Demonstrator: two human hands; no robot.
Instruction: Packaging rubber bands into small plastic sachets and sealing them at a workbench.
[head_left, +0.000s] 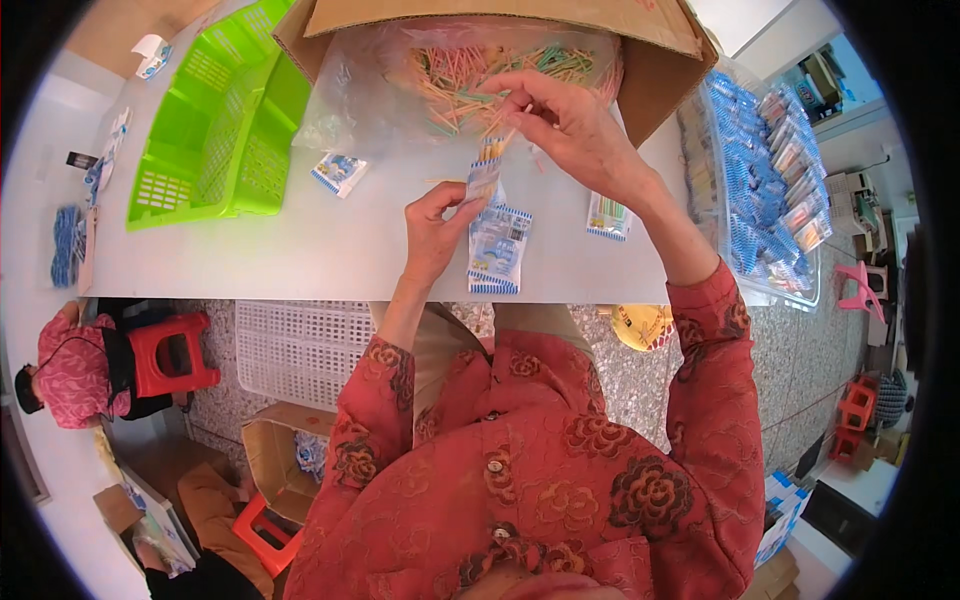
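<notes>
My left hand [437,228] pinches a small clear packet [483,182] with blue stripes, held upright above the table. Thin sticks [491,150] show at its open top. Just over that opening, my right hand [580,130] has thumb and fingertips closed on thin coloured sticks, partly hidden by the fingers. Behind the hands, loose pink, yellow and green sticks [450,85] lie heaped in a clear plastic bag [350,90] inside a cardboard box [660,80]. Beneath the held packet lie flat blue-and-white packets [497,252], partly overlapping.
A green slotted basket [262,150] stands at the left, with one packet [340,174] beside it. Another packet [608,217] lies under my right forearm. At the right, a clear bin [705,165] is full of packets. Another person [80,365] sits at far left.
</notes>
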